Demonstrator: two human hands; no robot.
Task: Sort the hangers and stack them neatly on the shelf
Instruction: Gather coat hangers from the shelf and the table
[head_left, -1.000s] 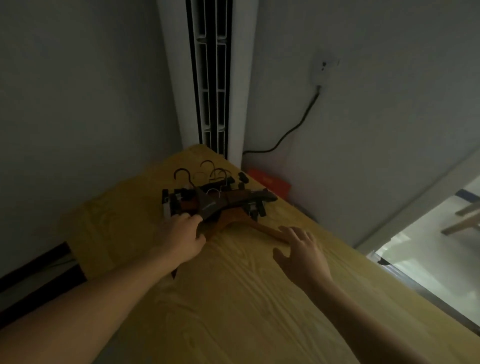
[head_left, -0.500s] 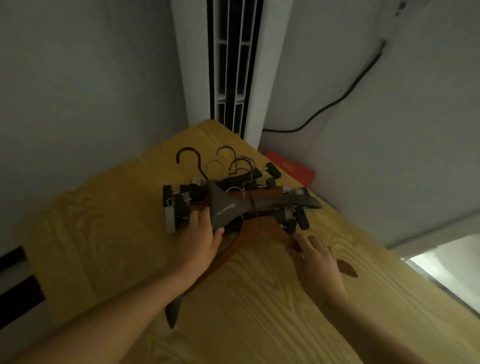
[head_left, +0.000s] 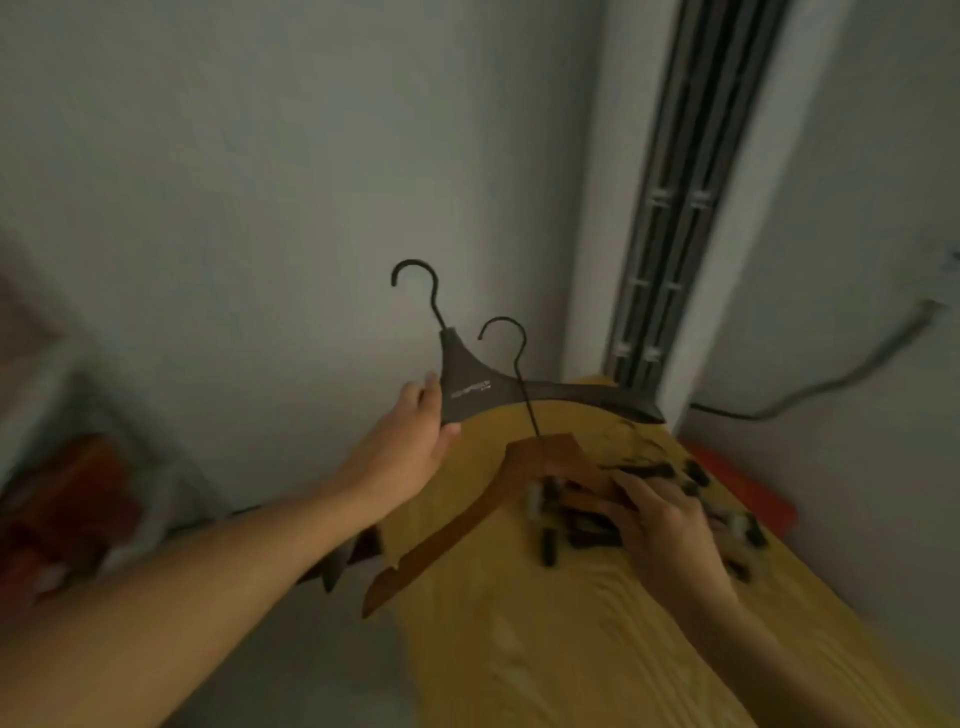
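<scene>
My left hand (head_left: 410, 447) grips a dark grey hanger (head_left: 470, 387) by its neck and holds it lifted above the yellow wooden shelf top (head_left: 545, 649), hook pointing up. A brown wooden hanger (head_left: 467, 519) lies on the shelf with one arm jutting past the left edge. My right hand (head_left: 660, 525) rests flat, fingers spread, on a pile of black clip hangers (head_left: 582, 530) at the right. The frame is blurred.
A white air-conditioner column (head_left: 691, 208) stands in the corner behind the shelf. A dark cable (head_left: 831, 384) runs along the right wall. A red object (head_left: 743, 483) lies beside the shelf's right edge. Blurred reddish things (head_left: 78, 499) sit at the far left.
My left hand has lifted the dark grey hanger off the pile and up to the left. My right hand moved onto the clip hangers. The view swung left.
</scene>
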